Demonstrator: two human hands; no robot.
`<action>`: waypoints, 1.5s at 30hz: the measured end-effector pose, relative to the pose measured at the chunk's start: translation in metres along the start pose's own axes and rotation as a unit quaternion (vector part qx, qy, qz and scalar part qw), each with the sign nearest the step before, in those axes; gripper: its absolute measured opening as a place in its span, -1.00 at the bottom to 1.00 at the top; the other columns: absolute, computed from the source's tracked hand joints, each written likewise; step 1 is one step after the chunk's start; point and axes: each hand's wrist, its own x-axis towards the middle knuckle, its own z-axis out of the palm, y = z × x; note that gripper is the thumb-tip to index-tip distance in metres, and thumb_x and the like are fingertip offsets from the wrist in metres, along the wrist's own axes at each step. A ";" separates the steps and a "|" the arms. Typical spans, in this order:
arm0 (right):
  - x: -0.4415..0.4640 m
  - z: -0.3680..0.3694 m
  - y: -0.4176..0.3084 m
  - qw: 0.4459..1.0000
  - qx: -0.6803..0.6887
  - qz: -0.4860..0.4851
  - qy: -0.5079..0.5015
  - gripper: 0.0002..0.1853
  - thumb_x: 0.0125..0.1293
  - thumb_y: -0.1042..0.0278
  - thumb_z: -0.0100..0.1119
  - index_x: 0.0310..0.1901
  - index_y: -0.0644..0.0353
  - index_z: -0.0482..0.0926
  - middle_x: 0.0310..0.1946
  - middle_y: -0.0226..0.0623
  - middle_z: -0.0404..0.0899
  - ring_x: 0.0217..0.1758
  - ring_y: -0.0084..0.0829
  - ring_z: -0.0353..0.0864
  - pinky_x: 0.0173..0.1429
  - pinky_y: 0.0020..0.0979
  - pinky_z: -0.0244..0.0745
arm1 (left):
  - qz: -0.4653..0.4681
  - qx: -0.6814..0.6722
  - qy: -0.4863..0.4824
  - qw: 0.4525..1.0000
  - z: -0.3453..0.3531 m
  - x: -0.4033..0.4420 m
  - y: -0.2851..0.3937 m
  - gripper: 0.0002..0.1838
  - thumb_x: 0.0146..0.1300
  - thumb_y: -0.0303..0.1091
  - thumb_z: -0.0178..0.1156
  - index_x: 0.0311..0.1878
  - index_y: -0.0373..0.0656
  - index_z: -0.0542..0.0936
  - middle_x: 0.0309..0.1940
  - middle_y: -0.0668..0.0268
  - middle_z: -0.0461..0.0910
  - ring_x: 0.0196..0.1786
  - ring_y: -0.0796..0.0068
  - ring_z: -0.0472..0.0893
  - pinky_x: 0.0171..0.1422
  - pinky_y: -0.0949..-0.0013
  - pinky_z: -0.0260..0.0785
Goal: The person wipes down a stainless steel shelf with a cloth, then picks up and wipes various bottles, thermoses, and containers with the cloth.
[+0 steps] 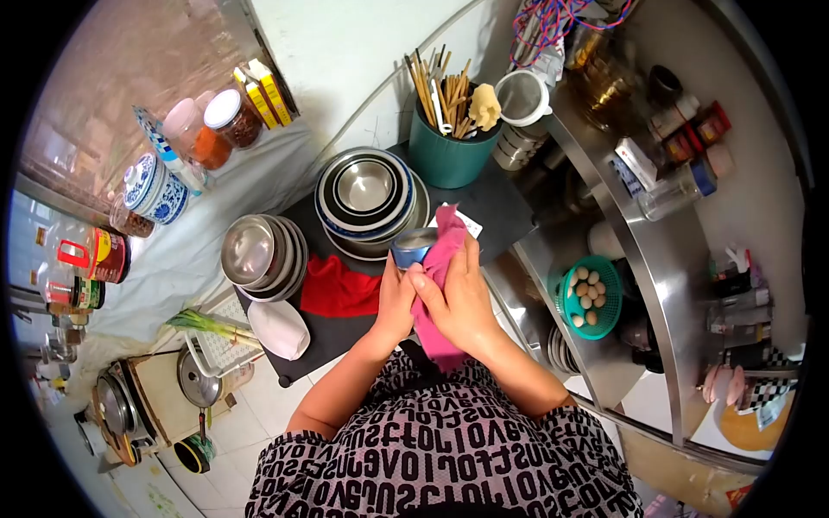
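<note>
Between my two hands is a small blue metal cup (412, 250) with a silvery inside. My left hand (396, 302) is wrapped around its lower left side. A pink cloth (441, 285) drapes along the cup's right side and hangs down toward my shirt. My right hand (462, 298) presses this cloth, thumb toward the cup. Just beyond sits a stack of nested metal bowls (364, 194) on the dark table (332, 337). A red cloth (338, 287) lies left of my left hand, beside another stack of metal bowls (259, 250).
At the back stands a green bucket (453, 155) of chopsticks and utensils. Steel shelves (643, 285) on the right carry a green basket (610, 302) of eggs. Jars (231, 121) line the left ledge. Green onions (207, 325) lie on a white rack at lower left.
</note>
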 end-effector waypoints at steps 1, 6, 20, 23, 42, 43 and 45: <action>0.004 -0.002 0.001 1.000 -0.001 0.002 0.003 -0.37 0.47 0.05 0.05 0.30 0.47 0.28 0.38 0.21 0.18 0.44 0.14 0.26 0.46 -0.17 0.22 | -0.001 -0.001 -0.004 1.000 0.000 -0.001 -0.001 -0.34 0.44 -0.06 0.08 0.42 -0.28 0.18 0.22 0.19 0.42 0.26 0.39 0.44 0.40 0.30 0.24; 0.028 -0.005 0.036 0.784 0.556 0.254 -0.103 -0.39 0.52 -0.14 -0.05 0.22 0.34 0.49 0.11 -0.17 0.58 0.15 -0.36 0.55 0.30 -0.35 0.40 | 0.080 0.057 -0.072 0.993 -0.005 -0.007 0.009 -0.02 -0.06 0.02 0.54 0.35 -0.24 0.28 0.12 0.16 0.54 0.17 0.30 0.57 0.30 0.26 0.36; -0.002 -0.051 0.048 0.885 0.384 0.180 -0.191 -0.68 0.35 0.39 0.19 0.09 0.32 0.55 -0.09 -0.38 0.53 0.01 -0.50 0.54 0.13 -0.44 0.41 | 0.348 0.291 -0.087 0.887 -0.018 0.000 0.004 0.02 -0.35 -0.11 0.69 0.23 -0.14 0.33 0.03 0.08 0.58 0.02 0.04 0.62 0.10 0.11 0.50; -0.014 -0.043 0.048 0.845 0.461 0.184 -0.200 -0.64 0.34 0.43 0.19 0.14 0.34 0.55 0.01 -0.38 0.41 0.14 -0.49 0.43 0.28 -0.42 0.30 | 0.373 0.313 -0.065 0.871 -0.020 0.002 0.002 0.03 -0.32 -0.11 0.68 0.25 -0.15 0.30 0.04 0.06 0.57 0.02 0.01 0.61 0.10 0.09 0.50; -0.014 0.011 0.061 0.858 0.488 0.131 -0.095 -0.68 0.34 0.53 0.08 0.11 0.38 0.55 0.16 -0.32 0.33 0.28 -0.44 0.35 0.35 -0.40 0.25 | 0.246 0.353 0.023 0.902 -0.026 -0.008 -0.039 -0.02 -0.13 -0.40 0.62 0.29 -0.22 0.16 0.15 0.00 0.53 0.14 0.18 0.62 0.23 0.19 0.46; -0.012 0.016 0.065 0.862 0.475 0.151 -0.095 -0.68 0.33 0.52 0.09 0.10 0.37 0.56 0.15 -0.34 0.34 0.26 -0.44 0.37 0.33 -0.41 0.27 | 0.220 0.333 0.034 0.916 -0.029 -0.008 -0.047 -0.03 -0.16 -0.40 0.62 0.28 -0.21 0.20 0.15 0.01 0.54 0.15 0.15 0.61 0.25 0.19 0.45; -0.010 0.029 0.079 0.864 0.463 0.171 -0.098 -0.68 0.32 0.52 0.10 0.09 0.37 0.57 0.14 -0.35 0.35 0.23 -0.45 0.39 0.31 -0.42 0.29 | 0.166 0.294 0.058 0.940 -0.036 -0.007 -0.063 -0.05 -0.22 -0.39 0.62 0.26 -0.20 0.26 0.15 0.04 0.55 0.19 0.08 0.59 0.28 0.18 0.42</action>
